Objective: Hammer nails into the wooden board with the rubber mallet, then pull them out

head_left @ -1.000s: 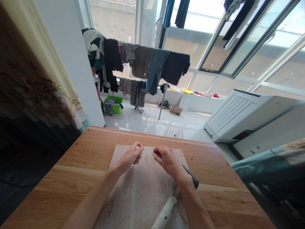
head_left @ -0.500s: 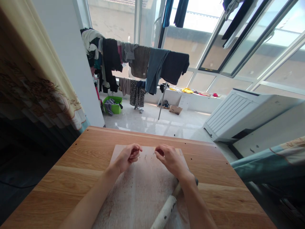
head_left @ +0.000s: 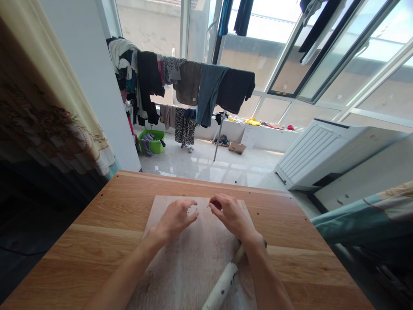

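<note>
My left hand [head_left: 180, 216] is over the far part of a worn, whitish board [head_left: 193, 258], its thumb and forefinger apart and nothing visible between them. Opposite it, my right hand [head_left: 229, 214] has thumb and forefinger pinched together. A tiny thin, pale thing shows at those fingertips, too small to name. Small dark specks or holes dot the board around both hands. Under my right forearm lies a hammer [head_left: 222, 285] with a pale wrapped handle; most of its dark head is hidden by the arm.
The board rests on a wooden table [head_left: 97, 241] with small dark holes. Beyond its far edge are a tiled floor, a drying rack hung with clothes [head_left: 209, 90] and a green basket [head_left: 157, 146]. Curtains [head_left: 64, 112] hang at the left; a white panelled unit [head_left: 309, 155] stands right.
My left hand has uncurled: its thumb and forefinger have parted, and it has shifted slightly right. My right hand keeps its pinch in nearly the same place. The hammer has stayed put.
</note>
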`<state>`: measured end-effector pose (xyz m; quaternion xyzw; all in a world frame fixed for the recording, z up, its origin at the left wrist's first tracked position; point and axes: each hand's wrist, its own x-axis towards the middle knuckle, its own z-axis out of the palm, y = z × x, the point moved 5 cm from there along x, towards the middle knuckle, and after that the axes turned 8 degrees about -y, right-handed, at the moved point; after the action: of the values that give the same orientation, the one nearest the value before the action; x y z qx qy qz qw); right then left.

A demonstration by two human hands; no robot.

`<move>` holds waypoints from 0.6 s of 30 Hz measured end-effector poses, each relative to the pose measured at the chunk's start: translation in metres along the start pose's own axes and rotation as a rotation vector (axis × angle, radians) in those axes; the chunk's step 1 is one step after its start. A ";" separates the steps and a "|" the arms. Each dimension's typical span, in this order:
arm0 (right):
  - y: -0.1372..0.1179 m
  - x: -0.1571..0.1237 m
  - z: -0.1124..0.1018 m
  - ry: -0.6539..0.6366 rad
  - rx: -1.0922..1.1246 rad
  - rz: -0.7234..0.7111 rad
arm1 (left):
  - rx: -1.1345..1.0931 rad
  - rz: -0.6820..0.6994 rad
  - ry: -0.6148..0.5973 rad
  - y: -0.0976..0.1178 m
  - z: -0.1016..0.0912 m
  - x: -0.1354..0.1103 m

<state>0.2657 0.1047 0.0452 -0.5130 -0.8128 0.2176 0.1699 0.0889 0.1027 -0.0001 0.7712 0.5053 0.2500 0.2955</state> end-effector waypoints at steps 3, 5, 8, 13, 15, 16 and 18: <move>-0.001 0.000 -0.001 0.004 0.003 -0.010 | 0.018 0.011 -0.043 -0.003 0.010 0.001; -0.002 0.000 -0.001 0.009 0.008 -0.017 | -0.010 0.016 -0.033 0.001 0.011 0.003; -0.002 -0.001 -0.004 0.033 0.022 -0.023 | -0.202 -0.001 0.063 0.009 0.004 0.005; -0.007 -0.005 -0.014 0.109 0.083 -0.051 | -1.363 -0.311 0.044 0.007 0.007 0.006; -0.015 -0.008 -0.020 0.168 0.140 -0.095 | -1.791 -0.423 -0.012 0.011 0.014 0.005; -0.019 -0.010 -0.023 0.211 0.173 -0.124 | -1.900 -0.457 -0.019 0.013 0.017 0.005; -0.031 -0.014 -0.028 0.286 0.226 -0.189 | -1.962 -0.489 0.000 0.014 0.022 0.004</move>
<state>0.2622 0.0854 0.0847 -0.4376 -0.7953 0.2156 0.3598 0.1146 0.0974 -0.0050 0.0630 0.2207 0.4876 0.8424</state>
